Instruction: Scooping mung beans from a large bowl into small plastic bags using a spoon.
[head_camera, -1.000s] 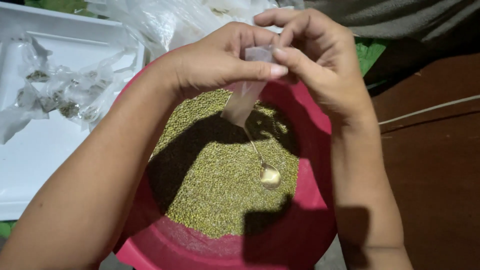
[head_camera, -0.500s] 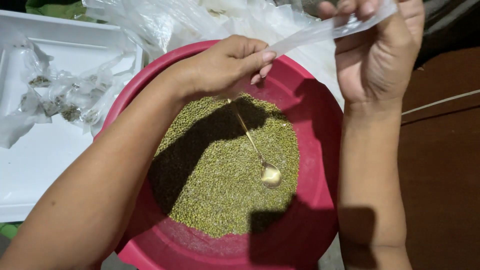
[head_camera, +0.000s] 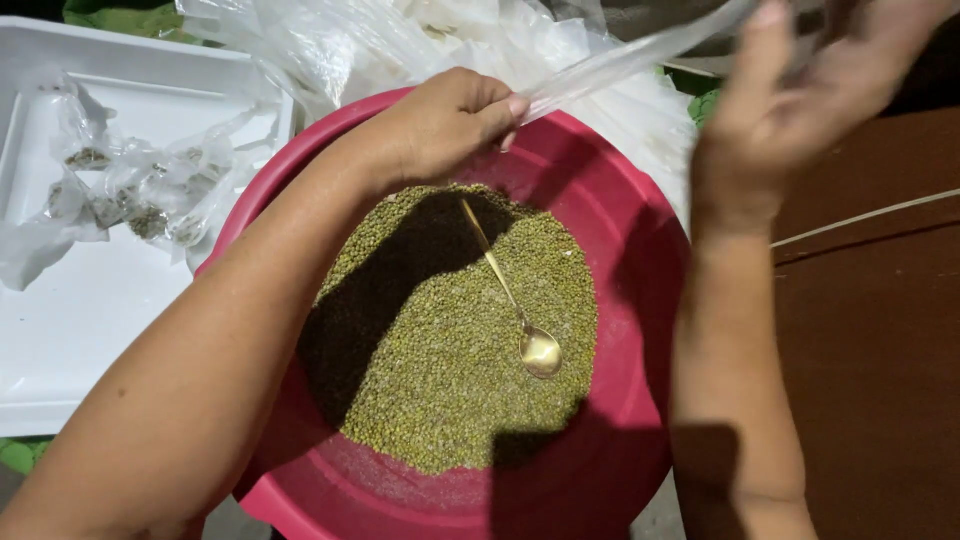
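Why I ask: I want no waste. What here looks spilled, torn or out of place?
Nothing looks spilled: the green grains sit inside the red basin, a gold spoon lying on them. The left hand and right hand stretch a clear bag, apparently untorn.

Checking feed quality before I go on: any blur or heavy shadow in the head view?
Head view: the right hand is motion-blurred; the left hand is sharp; a hard arm shadow darkens the green grains; the gold spoon glints.

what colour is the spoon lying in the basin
Gold: the spoon lies on the green grains in the pink basin, clearest in the head view.
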